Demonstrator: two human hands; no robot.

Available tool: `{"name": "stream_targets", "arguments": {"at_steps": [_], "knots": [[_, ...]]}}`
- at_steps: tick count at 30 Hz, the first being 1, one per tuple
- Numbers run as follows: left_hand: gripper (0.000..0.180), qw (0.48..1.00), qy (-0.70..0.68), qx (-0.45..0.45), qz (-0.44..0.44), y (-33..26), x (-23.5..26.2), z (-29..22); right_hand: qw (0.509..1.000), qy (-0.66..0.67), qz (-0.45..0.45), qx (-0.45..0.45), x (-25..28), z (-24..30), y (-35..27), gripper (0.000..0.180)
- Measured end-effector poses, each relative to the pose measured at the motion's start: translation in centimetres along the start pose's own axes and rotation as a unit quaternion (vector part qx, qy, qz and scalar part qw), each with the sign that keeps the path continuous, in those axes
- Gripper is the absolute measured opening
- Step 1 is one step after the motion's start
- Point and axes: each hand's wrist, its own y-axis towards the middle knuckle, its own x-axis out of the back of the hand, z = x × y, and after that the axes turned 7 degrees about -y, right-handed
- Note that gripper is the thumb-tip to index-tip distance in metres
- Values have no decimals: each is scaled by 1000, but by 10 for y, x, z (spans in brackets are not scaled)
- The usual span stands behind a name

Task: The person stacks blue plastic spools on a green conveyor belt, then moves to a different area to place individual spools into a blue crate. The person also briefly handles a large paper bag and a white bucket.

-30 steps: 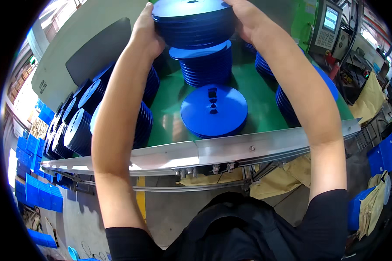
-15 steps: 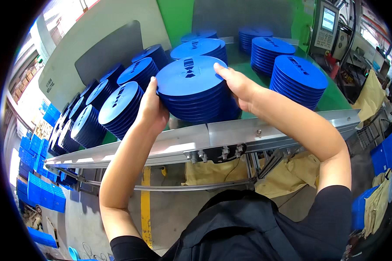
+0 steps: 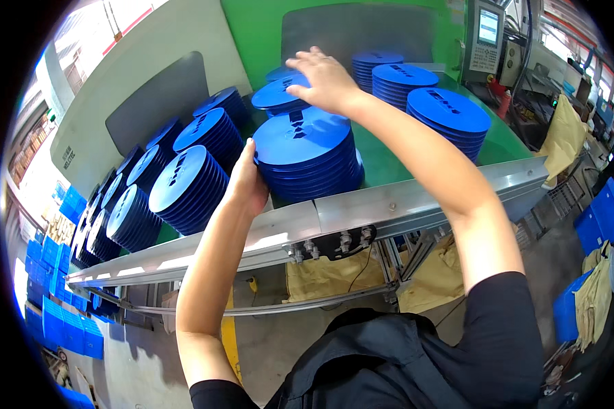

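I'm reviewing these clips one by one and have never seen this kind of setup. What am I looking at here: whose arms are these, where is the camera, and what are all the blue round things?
There is no machine doing the work: a person handles things with two bare hands. The camera sits on their head and looks down, so the forearms enter from below and straight edges bend near the rim.

The green table with a metal front rail carries many blue discs with slots in their faces. Some stand in flat stacks at the back right; others lean on edge in a long row on the left.

The left hand presses against the side of the nearest stack of discs. The right hand reaches past it, its fingers spread over another stack behind. Neither hand has lifted anything. A control panel with a screen stands at the back.
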Motion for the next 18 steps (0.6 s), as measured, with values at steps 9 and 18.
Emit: {"name": "stream_targets", "arguments": {"at_steps": [9, 18], "knots": [[67, 998, 54, -18, -13, -23, 12, -1, 963, -49, 264, 16, -28, 24, 31, 50], [61, 907, 208, -365, 17, -79, 8, 4, 972, -192, -124, 55, 45, -1, 20, 19]]}}
